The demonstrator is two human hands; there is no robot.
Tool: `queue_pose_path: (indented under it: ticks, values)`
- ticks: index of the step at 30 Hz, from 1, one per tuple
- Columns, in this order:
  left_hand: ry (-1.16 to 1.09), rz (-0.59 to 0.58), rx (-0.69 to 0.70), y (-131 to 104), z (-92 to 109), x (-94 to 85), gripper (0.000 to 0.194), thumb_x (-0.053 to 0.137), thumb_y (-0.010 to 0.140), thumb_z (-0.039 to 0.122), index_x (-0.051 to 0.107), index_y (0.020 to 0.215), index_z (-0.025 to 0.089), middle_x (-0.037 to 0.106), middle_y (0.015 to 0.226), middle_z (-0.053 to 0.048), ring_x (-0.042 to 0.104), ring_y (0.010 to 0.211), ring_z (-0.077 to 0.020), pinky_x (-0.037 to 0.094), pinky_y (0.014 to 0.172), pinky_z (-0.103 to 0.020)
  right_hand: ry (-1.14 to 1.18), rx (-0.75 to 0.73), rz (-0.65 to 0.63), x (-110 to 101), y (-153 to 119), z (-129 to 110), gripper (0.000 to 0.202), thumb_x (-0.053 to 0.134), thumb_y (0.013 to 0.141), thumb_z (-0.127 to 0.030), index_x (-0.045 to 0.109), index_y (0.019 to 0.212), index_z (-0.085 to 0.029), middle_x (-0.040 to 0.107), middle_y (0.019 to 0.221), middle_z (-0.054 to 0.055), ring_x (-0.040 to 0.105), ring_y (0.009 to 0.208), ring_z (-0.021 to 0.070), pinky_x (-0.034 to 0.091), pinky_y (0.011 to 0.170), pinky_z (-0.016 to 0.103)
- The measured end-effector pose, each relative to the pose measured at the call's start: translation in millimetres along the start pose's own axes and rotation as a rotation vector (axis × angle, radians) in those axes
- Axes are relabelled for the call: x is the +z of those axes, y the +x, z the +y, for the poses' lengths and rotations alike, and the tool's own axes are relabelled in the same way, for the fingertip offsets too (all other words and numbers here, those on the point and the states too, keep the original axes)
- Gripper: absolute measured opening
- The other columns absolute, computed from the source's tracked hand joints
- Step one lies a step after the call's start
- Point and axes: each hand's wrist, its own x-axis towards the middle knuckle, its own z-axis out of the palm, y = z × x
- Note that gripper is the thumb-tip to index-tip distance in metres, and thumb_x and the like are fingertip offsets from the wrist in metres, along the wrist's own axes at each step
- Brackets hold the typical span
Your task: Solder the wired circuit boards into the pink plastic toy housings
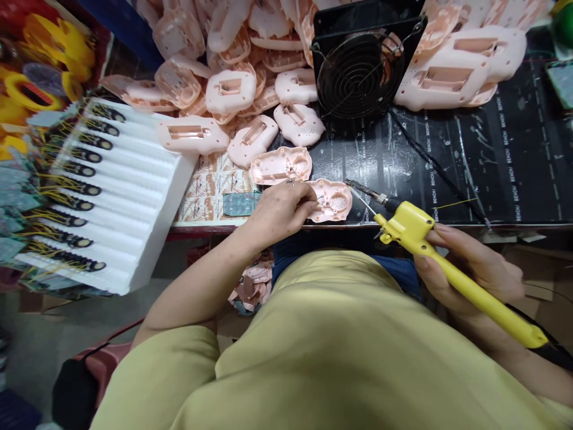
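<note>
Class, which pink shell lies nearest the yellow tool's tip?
The hollow-side-up shell at the left hand: its right end is beside the tip; its hollow-side-up neighbour lies farther back and left.

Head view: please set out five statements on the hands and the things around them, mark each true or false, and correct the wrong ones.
1. The right hand holds a yellow soldering tool. True.
2. The left hand is at the left end of an open pink shell. True.
3. The yellow soldering tool's tip points away from that shell. False: it points toward it.
4. Black parts with yellow wires lie on a white foam tray. True.
5. The white foam tray lies beneath the right hand. False: it is at the picture's left, well away from that hand.
</note>
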Motion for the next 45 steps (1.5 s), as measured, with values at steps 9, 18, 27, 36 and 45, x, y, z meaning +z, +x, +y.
queue_pose_path:
  ticks: [9, 18, 27, 36, 45]
  values:
    - [0.189, -0.014, 0.258, -9.2, -11.3, 2.9, 0.070, 0.081, 0.081, 0.042, 0.056, 0.141, 0.015, 0.050, 0.151, -0.022, 0.046, 0.139, -0.0379, 0.034, 0.116, -0.055, 0.170, -0.167, -0.091, 8.2, 12.6, 10.6, 0.050, 0.067, 0.095, -0.031, 0.056, 0.144, -0.025, 0.075, 0.077, -0.001, 0.069, 0.057, 0.0149, 0.061, 0.059, 0.025]
    - [0.025, -0.173, 0.268, 13.2, -15.0, -24.0, 0.043, 0.049, 0.101, 0.046, 0.066, 0.128, 0.018, 0.073, 0.118, -0.011, 0.065, 0.110, -0.0263, 0.045, 0.098, -0.037, 0.123, -0.347, -0.086, 47.2, 53.0, 15.4, 0.047, 0.079, 0.080, -0.008, 0.062, 0.121, -0.021, 0.075, 0.118, 0.011, 0.075, 0.103, 0.0235, 0.065, 0.091, 0.035]
    - [-0.203, -0.022, 0.052, 32.9, -23.7, -25.7, 0.040, 0.044, 0.097, 0.040, 0.052, 0.066, 0.016, 0.046, 0.058, 0.002, 0.042, 0.058, -0.0111, 0.028, 0.059, -0.026, 0.002, -0.383, -0.021, 95.6, 87.9, 15.4, 0.045, 0.074, 0.088, -0.018, 0.053, 0.127, -0.025, 0.071, 0.127, 0.010, 0.071, 0.114, 0.0231, 0.061, 0.095, 0.033]
    - [-0.305, -0.011, 0.078, 32.9, -23.5, -15.2, 0.039, 0.041, 0.098, 0.042, 0.064, 0.087, 0.013, 0.058, 0.069, 0.000, 0.052, 0.065, -0.0137, 0.033, 0.062, -0.024, -0.083, -0.322, -0.057, 113.9, 90.5, 14.2, 0.023, 0.062, 0.097, -0.028, 0.058, 0.119, -0.024, 0.074, 0.112, 0.007, 0.073, 0.093, 0.0206, 0.060, 0.083, 0.032]
    - [-0.267, 0.019, 0.097, 29.8, -25.4, -8.7, 0.041, 0.042, 0.100, 0.041, 0.071, 0.103, 0.012, 0.067, 0.078, -0.004, 0.059, 0.071, -0.0165, 0.039, 0.065, -0.025, -0.103, -0.302, -0.080, 113.1, 87.7, 11.8, 0.022, 0.060, 0.098, -0.027, 0.058, 0.119, -0.024, 0.074, 0.114, 0.007, 0.073, 0.099, 0.0208, 0.058, 0.086, 0.032]
